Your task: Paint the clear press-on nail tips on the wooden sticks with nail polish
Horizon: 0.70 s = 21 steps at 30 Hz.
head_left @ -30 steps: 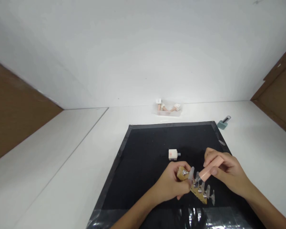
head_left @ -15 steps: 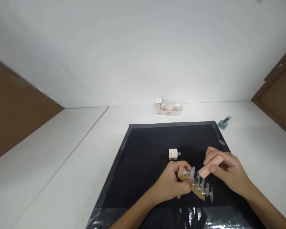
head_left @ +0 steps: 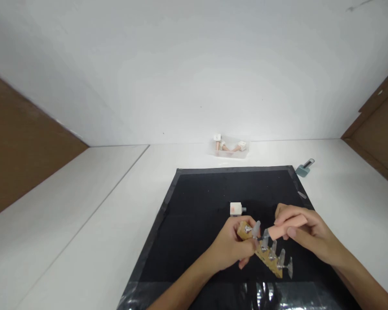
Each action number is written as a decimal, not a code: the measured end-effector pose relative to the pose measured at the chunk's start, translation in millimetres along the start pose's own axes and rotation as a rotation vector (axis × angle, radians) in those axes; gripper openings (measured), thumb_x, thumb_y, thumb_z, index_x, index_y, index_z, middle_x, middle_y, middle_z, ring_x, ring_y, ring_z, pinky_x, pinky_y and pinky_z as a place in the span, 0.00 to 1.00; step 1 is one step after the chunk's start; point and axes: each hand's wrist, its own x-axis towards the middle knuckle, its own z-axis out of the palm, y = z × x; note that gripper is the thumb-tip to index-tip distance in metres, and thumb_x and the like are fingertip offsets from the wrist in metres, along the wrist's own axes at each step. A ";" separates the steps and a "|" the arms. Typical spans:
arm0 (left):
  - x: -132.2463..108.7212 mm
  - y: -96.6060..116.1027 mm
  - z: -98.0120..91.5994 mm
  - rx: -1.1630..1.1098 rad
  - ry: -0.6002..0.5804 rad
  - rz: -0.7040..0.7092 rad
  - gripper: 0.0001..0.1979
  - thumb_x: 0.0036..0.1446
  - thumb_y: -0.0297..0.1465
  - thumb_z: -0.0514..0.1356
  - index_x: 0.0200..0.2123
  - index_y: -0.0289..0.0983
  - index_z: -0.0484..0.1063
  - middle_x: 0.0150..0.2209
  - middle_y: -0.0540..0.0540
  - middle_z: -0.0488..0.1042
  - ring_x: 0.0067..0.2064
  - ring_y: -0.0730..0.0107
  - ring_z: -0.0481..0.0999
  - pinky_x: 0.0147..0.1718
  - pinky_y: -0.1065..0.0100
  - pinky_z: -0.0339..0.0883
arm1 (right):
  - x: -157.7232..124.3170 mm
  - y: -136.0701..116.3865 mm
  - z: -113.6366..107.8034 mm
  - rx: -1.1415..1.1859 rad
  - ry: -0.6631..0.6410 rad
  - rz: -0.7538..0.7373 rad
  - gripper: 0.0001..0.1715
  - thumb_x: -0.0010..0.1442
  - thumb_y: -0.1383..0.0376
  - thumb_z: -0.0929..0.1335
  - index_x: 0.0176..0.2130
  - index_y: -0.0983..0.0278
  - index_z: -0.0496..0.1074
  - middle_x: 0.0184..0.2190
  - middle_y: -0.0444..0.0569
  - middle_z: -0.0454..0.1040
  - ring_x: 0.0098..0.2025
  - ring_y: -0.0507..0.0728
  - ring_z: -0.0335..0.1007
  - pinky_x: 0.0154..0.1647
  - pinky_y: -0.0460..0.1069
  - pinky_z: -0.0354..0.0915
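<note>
My left hand is closed round the upper end of a yellowish-tan nail tip stand. Several clear nail tips stick up from it on small silver mounts. Between the fingers and thumb of my right hand is a pink nail polish cap, tilted, with its lower left end close to one of the clear tips. The brush end is too small to make out clearly. Just beyond my left hand, a white square nail polish bottle lies on its side, its grey neck pointing right.
Under everything lies a black mat with taped edges. A clear tray with several pink-capped bottles stands by the back wall. A teal bottle is off the mat's far right corner, and a loose nail tip rests on its right edge.
The stand has turned slightly and shifted in my left hand. The pink cap lies at a flatter angle, its end a little further left by the tips.
</note>
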 end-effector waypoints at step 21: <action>-1.6 5.5 3.2 0.038 0.008 -0.028 0.04 0.33 0.25 0.56 0.18 0.37 0.62 0.08 0.62 0.58 0.07 0.85 0.55 0.05 0.82 0.46 | -1.5 2.6 -1.6 -0.011 0.006 -0.056 0.11 0.61 0.56 0.66 0.33 0.59 0.73 0.24 0.45 0.68 0.27 0.54 0.64 0.27 0.48 0.62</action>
